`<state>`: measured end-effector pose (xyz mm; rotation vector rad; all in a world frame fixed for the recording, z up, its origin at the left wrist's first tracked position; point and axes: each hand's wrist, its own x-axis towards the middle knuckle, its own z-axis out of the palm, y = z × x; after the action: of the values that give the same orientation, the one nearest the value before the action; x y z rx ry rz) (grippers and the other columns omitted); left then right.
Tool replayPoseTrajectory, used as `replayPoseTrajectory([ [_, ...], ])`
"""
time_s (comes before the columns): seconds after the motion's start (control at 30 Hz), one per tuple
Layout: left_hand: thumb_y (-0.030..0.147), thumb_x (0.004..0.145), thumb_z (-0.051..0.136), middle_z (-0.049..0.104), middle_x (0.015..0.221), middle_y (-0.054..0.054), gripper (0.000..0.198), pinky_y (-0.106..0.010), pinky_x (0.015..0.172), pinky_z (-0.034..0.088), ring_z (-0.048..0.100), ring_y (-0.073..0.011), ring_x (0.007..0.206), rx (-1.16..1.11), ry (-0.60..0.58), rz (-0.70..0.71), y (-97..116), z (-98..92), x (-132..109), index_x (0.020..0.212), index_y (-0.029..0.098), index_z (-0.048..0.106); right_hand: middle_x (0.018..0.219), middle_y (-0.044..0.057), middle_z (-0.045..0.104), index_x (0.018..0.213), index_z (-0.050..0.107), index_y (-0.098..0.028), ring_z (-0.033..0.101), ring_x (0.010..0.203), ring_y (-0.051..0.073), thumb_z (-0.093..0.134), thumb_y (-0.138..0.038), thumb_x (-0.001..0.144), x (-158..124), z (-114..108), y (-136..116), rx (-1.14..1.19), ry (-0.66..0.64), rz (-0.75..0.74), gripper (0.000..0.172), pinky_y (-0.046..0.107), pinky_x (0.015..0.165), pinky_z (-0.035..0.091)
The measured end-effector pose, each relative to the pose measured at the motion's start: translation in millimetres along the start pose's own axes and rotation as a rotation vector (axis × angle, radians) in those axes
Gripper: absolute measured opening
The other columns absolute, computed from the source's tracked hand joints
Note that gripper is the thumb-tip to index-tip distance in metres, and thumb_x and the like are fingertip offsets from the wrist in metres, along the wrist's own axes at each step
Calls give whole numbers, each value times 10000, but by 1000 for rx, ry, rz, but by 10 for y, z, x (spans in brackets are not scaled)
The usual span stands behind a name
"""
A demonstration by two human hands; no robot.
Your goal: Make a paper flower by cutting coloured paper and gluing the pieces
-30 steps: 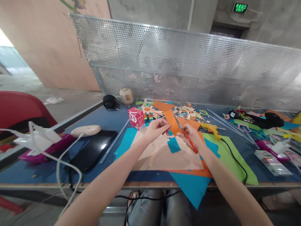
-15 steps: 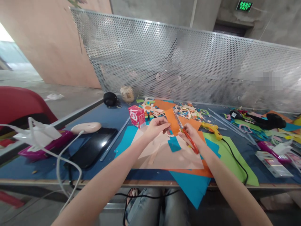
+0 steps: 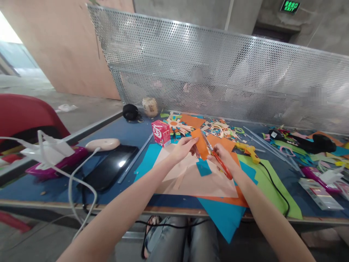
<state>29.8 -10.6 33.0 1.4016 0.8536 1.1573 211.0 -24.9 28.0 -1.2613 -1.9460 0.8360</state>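
My left hand [image 3: 185,148] pinches the left edge of an orange piece of paper [image 3: 200,142], held above the table. A pair of scissors [image 3: 221,163] with red-orange handles is in my right hand [image 3: 223,155]; its blades point up and away, lying against the right side of the orange paper. Whether the blades are closed on the paper I cannot tell. Below both hands lie large pale pink sheets [image 3: 174,183] and a small blue paper piece [image 3: 204,167]. Blue sheets [image 3: 223,214] stick out over the table's front edge.
Beyond my hands stand a pink box [image 3: 161,133] and a heap of paper scraps [image 3: 218,128]. A yellow glue gun [image 3: 248,151] lies right, on green paper [image 3: 272,182]. To the left are a black phone [image 3: 110,167] and white cables [image 3: 72,178]. A perforated metal screen [image 3: 174,65] closes the back.
The view has shifted slightly. My left hand's fingers now lie further over the edge of the orange paper. The scissors stay at its right side.
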Motion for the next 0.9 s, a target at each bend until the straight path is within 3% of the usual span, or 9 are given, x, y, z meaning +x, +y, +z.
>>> replayPoseTrajectory([
  [0.43,452,740,524,575,452,-34,362,-234,432,354,524,-118,409,5,-43,57,-16,11,-15,566,135,534,622,-72,412,752,338,-224,364,445,68,582,-430,672,10,35,117,-6,4,-26,328,212,388,321],
  [0.9,461,735,521,577,458,-34,364,-238,448,353,515,-116,414,20,-54,42,5,35,-25,567,139,533,593,-71,401,725,346,-225,346,449,76,596,-463,653,-8,29,56,24,27,-3,352,216,389,290],
])
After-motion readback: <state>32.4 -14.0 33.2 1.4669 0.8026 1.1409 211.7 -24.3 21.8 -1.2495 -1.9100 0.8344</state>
